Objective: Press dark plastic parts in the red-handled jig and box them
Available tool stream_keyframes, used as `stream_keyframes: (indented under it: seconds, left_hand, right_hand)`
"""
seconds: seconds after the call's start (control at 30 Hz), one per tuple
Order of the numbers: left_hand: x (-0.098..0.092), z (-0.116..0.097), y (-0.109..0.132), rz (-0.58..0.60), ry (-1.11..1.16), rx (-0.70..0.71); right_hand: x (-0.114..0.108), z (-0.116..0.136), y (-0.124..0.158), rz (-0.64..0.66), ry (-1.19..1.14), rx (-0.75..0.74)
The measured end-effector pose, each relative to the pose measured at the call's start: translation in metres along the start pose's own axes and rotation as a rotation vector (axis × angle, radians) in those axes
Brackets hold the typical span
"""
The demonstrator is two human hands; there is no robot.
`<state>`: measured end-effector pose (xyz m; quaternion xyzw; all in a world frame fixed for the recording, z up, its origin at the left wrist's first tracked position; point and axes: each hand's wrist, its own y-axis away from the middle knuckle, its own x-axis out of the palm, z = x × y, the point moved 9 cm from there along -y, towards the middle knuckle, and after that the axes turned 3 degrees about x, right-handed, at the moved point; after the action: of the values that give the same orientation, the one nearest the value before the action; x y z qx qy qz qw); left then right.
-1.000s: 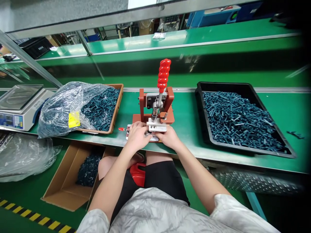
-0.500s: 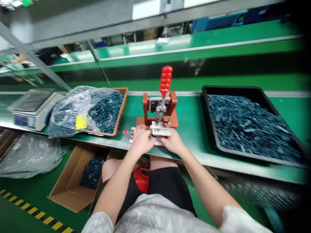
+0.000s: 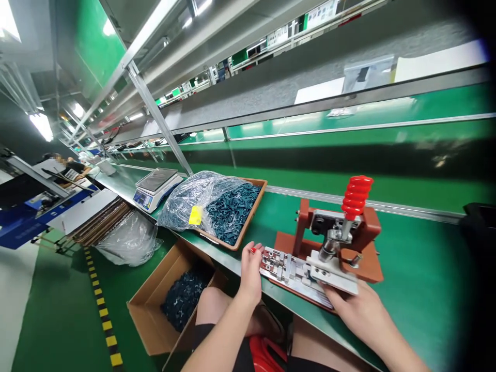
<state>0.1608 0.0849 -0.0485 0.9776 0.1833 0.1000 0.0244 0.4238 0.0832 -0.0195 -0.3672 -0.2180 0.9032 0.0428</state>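
A toggle press with a ribbed red handle [image 3: 357,196] stands on a brown base [image 3: 372,266]. In front of it lies a metal slide jig [image 3: 289,268] with clamps and rails. My left hand [image 3: 251,271] is closed at the jig's left end, its fingertips around a small red-tipped lever [image 3: 253,250]. My right hand [image 3: 358,310] is at the right end, its thumb against the rail below the pressing block [image 3: 335,276]. That block hides its other fingers and anything they hold.
Left of the press, a brown tray [image 3: 251,227] holds dark blue-green strips and a plastic bag [image 3: 182,201]. Beyond is a scale [image 3: 155,188]. A cardboard box [image 3: 149,310] with dark parts stands below the bench's front edge. Another person [image 3: 72,168] is far left.
The view has swung left, putting the press further right. My left hand has moved from the jig's middle to its left end. My right hand stays near the pressing block.
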Motion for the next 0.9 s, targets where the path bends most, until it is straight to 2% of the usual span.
stream_keyframes:
  seconds: [0.07, 0.13, 0.23, 0.3, 0.37, 0.47, 0.57, 0.67, 0.73, 0.8, 0.9]
  left_hand:
    - [0.019, -0.002, -0.013, 0.063, 0.144, -0.065]
    - [0.039, -0.021, -0.018, 0.159, 0.062, 0.052]
    - [0.074, -0.049, -0.001, 0.363, -0.378, 0.378]
    - [0.091, -0.053, 0.016, 0.459, -0.666, 0.540]
    - [0.096, -0.051, 0.025, 0.500, -0.843, 0.599]
    - [0.093, -0.047, 0.024, 0.531, -0.979, 0.623]
    - [0.091, -0.040, 0.015, 0.565, -0.973, 0.624]
    - [0.087, -0.041, 0.004, 0.533, -0.861, 0.522]
    - [0.084, -0.058, -0.001, 0.431, -0.738, 0.462]
    - [0.090, -0.093, 0.003, 0.338, -0.598, 0.508]
    - [0.124, -0.163, 0.022, 0.329, -0.425, 0.682]
  right_hand:
    - [0.001, -0.001, 0.001, -0.005, -0.002, 0.001]
    - [0.003, -0.003, 0.001, -0.006, -0.014, 0.001]
    - [0.006, -0.004, 0.000, -0.011, -0.036, 0.001]
    - [0.006, -0.003, 0.001, -0.016, -0.055, 0.008]
    - [0.004, 0.001, 0.002, -0.002, -0.083, 0.016]
    - [-0.003, 0.005, 0.006, 0.030, -0.128, 0.064]
    - [-0.009, -0.001, 0.004, 0.046, -0.152, 0.178]
    - [-0.005, -0.006, -0.002, 0.165, -0.246, 0.269]
    - [-0.001, -0.006, -0.004, 0.250, -0.325, 0.289]
    - [0.002, -0.011, -0.003, 0.297, -0.352, 0.300]
    - [0.012, -0.035, -0.005, 0.306, -0.304, 0.309]
